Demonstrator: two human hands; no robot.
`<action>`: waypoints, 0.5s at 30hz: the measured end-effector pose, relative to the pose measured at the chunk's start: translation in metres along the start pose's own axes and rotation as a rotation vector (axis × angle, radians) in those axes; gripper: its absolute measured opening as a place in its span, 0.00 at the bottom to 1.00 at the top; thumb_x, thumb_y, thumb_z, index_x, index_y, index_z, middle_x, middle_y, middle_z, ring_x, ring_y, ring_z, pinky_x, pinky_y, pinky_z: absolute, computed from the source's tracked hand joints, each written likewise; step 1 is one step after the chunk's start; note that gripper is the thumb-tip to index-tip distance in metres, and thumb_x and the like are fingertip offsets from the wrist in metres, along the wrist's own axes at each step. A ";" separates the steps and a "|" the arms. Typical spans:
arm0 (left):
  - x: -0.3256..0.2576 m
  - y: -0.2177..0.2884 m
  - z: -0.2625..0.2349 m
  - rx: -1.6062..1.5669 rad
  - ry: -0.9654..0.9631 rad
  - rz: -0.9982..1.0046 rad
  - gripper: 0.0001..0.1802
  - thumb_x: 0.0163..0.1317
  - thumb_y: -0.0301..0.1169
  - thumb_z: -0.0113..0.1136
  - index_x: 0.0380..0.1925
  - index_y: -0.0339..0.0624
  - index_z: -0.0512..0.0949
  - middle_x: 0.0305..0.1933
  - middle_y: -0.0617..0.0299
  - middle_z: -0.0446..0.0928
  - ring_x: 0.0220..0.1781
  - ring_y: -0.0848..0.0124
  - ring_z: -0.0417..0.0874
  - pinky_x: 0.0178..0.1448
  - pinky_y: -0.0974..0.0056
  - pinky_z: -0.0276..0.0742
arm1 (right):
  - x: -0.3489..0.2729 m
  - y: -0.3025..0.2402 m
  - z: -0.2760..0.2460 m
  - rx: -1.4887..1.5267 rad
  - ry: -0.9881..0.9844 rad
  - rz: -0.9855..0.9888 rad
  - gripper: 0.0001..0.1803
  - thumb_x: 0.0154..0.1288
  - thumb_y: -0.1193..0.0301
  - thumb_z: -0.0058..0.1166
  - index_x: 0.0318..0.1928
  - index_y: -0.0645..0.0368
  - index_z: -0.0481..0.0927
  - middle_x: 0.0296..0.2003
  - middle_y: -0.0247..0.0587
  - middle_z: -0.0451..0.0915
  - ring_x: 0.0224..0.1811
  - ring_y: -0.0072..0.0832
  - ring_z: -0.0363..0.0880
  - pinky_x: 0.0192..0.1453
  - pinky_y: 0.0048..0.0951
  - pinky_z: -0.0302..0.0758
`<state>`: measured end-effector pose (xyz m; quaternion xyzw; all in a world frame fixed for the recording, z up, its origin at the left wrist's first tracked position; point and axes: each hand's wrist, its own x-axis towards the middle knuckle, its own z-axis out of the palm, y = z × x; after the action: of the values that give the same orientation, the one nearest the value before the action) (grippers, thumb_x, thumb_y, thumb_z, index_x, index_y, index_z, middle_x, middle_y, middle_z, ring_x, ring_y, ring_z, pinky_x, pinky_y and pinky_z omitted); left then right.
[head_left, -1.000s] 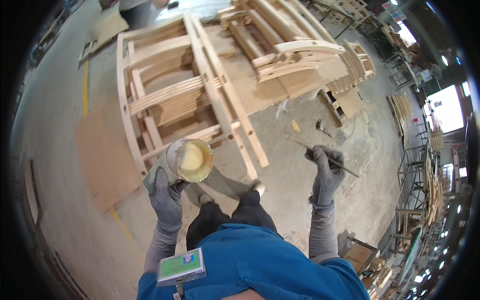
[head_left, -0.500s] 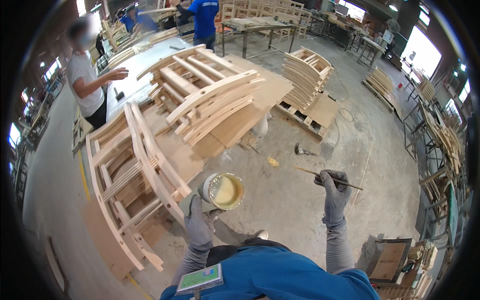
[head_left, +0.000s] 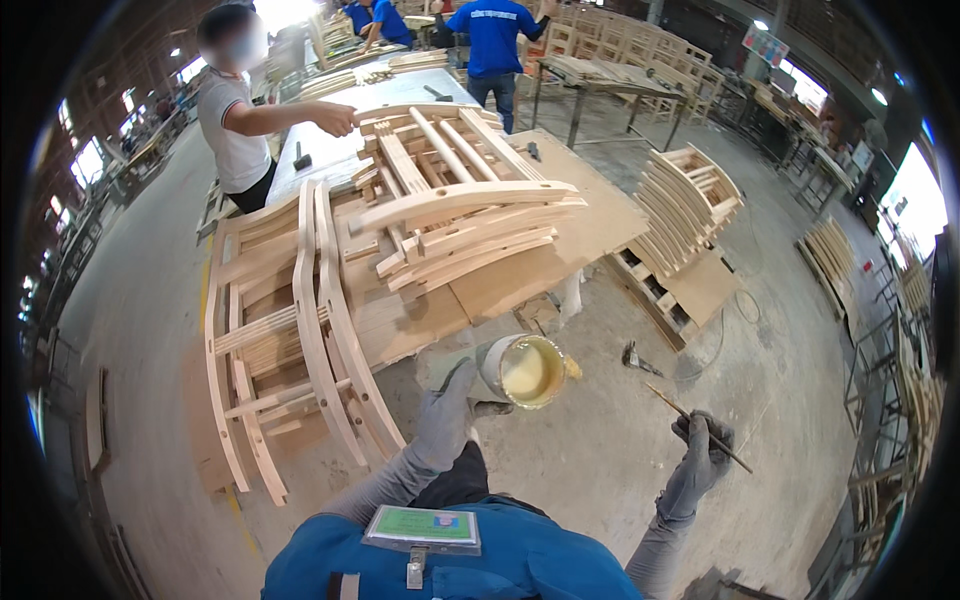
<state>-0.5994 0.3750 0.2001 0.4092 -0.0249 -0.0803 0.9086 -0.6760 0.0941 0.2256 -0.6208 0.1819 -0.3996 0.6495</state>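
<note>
Can (head_left: pixel 528 370) and stick (head_left: pixel 700 430) clamped in hands, bare floor (head_left: pixel 620 470) between.

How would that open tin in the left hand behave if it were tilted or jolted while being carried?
The tin is open-topped and looks fairly full of pale creamy liquid, so it would probably slop over if jolted. The gloved left hand grips it from the side; being filled, it likely feels heavy for its size.

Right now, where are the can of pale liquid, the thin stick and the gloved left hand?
can of pale liquid (head_left: pixel 530 371), head view, on the liquid surface.
thin stick (head_left: pixel 668 399), head view, on its bare shaft.
left hand (head_left: pixel 447 420), head view, glove back.
</note>
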 end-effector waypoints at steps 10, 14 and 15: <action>0.120 0.004 0.008 -0.039 0.031 -0.003 0.17 0.70 0.33 0.42 0.55 0.38 0.65 0.53 0.55 0.71 0.50 0.60 0.79 0.45 0.51 0.84 | 0.079 0.008 0.073 0.120 -0.076 -0.060 0.06 0.61 0.80 0.51 0.39 0.67 0.73 0.40 0.52 0.77 0.37 0.31 0.80 0.42 0.31 0.81; 0.161 0.030 0.006 0.280 0.056 0.203 0.16 0.68 0.30 0.45 0.52 0.32 0.68 0.51 0.54 0.73 0.49 0.61 0.79 0.43 0.54 0.85 | 0.113 0.015 0.129 0.171 -0.173 -0.129 0.08 0.62 0.81 0.49 0.42 0.66 0.73 0.41 0.49 0.77 0.41 0.32 0.79 0.47 0.29 0.79; 0.165 0.037 -0.001 0.650 0.035 0.385 0.16 0.68 0.30 0.44 0.51 0.32 0.68 0.51 0.53 0.73 0.49 0.61 0.79 0.43 0.54 0.85 | 0.122 0.018 0.143 0.191 -0.166 -0.149 0.08 0.62 0.81 0.49 0.42 0.66 0.73 0.42 0.49 0.77 0.42 0.32 0.79 0.48 0.29 0.79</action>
<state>-0.4315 0.3725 0.2238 0.6652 -0.1099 0.1108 0.7301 -0.4907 0.0965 0.2632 -0.5987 0.0421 -0.4096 0.6870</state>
